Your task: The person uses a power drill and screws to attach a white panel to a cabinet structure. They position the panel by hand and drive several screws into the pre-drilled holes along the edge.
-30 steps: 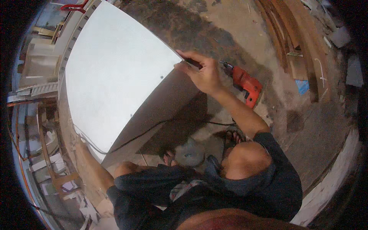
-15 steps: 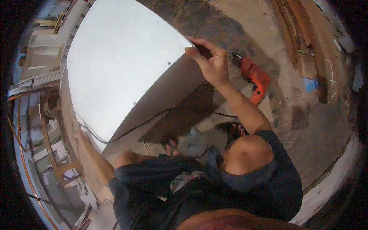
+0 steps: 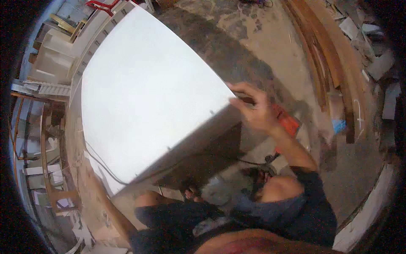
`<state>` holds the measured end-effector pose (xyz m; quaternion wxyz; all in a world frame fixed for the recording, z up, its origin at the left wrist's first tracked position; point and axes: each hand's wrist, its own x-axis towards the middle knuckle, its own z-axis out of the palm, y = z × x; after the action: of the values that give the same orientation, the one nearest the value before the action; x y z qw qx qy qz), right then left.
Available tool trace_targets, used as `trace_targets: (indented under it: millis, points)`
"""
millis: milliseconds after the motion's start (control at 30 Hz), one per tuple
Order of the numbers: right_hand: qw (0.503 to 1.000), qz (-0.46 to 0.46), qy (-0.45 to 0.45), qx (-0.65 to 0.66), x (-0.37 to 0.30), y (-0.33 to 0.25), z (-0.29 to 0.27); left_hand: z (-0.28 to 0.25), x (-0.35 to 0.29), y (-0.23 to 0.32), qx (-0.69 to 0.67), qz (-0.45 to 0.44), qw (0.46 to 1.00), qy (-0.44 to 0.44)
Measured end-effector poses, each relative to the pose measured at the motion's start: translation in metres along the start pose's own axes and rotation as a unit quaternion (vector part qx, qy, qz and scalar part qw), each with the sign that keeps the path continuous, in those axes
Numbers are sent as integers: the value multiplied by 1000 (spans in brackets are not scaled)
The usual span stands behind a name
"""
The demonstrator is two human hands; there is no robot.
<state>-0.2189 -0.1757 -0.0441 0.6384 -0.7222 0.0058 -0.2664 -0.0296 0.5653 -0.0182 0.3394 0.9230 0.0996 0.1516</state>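
Note:
A large white panel (image 3: 144, 93) lies in front of me, with small dark fittings along its near edge. My right hand (image 3: 256, 108) grips its right corner, thumb on top and fingers at the far side. My left hand (image 3: 92, 175) is at the panel's near left edge, its fingers blurred and mostly hidden. A dark cord (image 3: 152, 172) runs over the panel's near corner and off to the right. Behind my right wrist, partly covered, a red power drill (image 3: 289, 122) lies on the floor.
A dark brown board (image 3: 215, 148) shows below the panel's near edge. Long brown planks (image 3: 325, 55) lie at the right, near a blue scrap (image 3: 338, 125). White cabinet parts (image 3: 53, 55) and wood offcuts (image 3: 55, 169) crowd the left. A red frame (image 3: 103, 6) stands at the far left.
In the picture, the panel and my right hand sit lower and further right, along with the surroundings, so my view has shifted. The drill is now more covered by my right arm.

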Motion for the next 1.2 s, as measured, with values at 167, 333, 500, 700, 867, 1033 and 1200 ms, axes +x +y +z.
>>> trace_targets:
  millis: [167,333,500,700,867,1033,1200]
  points:
    - [972,147,-137,-121,93,-53,27,-45,15,-8,-86,-2,996,-7]
    - [936,184,-116,-275,126,-34,51,1,-56,91,109,-167,976,-90]
    - [873,331,-23,-357,122,-65,93,-64,-90,143,165,-143,953,-210]
    - [715,495,-58,-490,188,-65,134,-100,-160,265,111,-176,949,-238]
    - [687,512,-190,-479,207,-18,84,-18,-114,397,35,-99,941,-323]
    - [607,587,-473,-253,261,-68,131,27,-41,504,32,-259,920,-293]
    - [565,569,-563,-197,417,-29,71,195,9,629,-57,-423,885,-184]
